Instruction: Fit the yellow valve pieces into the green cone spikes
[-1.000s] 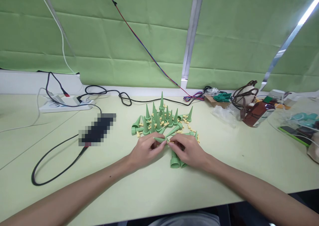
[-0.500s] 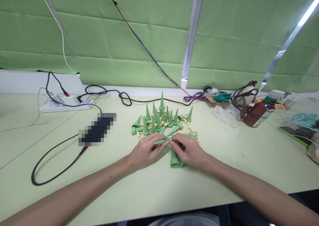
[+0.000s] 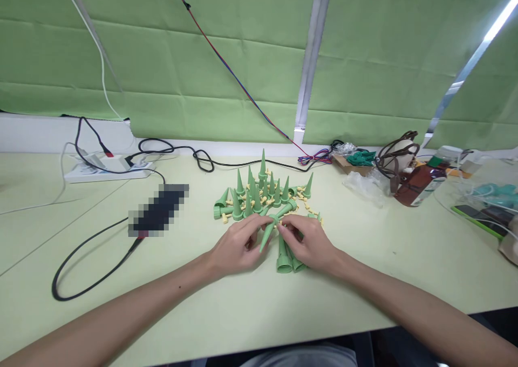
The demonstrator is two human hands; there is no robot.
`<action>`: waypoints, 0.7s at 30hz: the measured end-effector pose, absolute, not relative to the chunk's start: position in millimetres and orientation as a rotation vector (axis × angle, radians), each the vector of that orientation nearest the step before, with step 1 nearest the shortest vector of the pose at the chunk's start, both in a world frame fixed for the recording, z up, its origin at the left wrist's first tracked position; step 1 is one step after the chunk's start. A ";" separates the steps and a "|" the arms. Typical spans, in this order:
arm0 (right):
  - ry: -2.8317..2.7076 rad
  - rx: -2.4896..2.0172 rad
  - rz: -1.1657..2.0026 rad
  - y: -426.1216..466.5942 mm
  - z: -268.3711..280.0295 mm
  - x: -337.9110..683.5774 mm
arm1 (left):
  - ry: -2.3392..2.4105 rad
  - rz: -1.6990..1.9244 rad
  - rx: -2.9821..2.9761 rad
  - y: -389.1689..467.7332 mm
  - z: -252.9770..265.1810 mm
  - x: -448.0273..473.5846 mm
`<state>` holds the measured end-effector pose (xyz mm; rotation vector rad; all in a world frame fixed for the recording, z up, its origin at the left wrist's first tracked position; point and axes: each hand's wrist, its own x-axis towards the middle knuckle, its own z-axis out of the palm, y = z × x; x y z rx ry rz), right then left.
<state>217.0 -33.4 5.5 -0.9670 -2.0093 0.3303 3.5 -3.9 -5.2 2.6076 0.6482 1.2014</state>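
My left hand is closed, thumb and fingers pinching a green plastic spike near its wider end, its tip slanting down toward me. My right hand meets it from the right, fingertips pinched at a small yellow plastic piece against the spike; the fingers partly hide this piece. Below the right hand lie green spikes with their hollow round ends facing me. Just beyond both hands is a pile of green spikes, many standing point up, with small yellow pieces scattered among them.
At left, a pixelated dark device has a black cable looping from it. A white power strip sits behind. To the right are a red-brown bottle, clear plastic bags and a green-edged phone.
The spike in my left hand has turned, its tip swinging from pointing left to pointing down toward me. My right hand stays close beside it.
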 end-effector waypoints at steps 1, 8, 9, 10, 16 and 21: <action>-2.003 -0.972 0.334 -33.2 5.3 217.2 | 0.645 1.188 2.607 -3.3 -5.9 3.0; -1.979 -0.982 0.350 -32.3 5.4 217.7 | 0.694 1.171 2.605 -4.3 -2.1 3.9; -1.979 -0.983 0.348 -32.3 5.4 217.8 | 0.719 1.166 2.603 -4.8 -1.0 4.2; -1.980 -0.985 0.346 -32.4 5.5 217.9 | 0.746 1.160 2.600 -5.3 -0.1 4.3; -1.996 -0.973 0.339 -33.2 5.7 218.2 | 0.832 1.129 2.579 -6.1 0.2 2.3; -2.002 -0.953 0.313 -33.1 5.8 217.9 | 0.834 1.102 2.581 -4.9 -0.3 2.7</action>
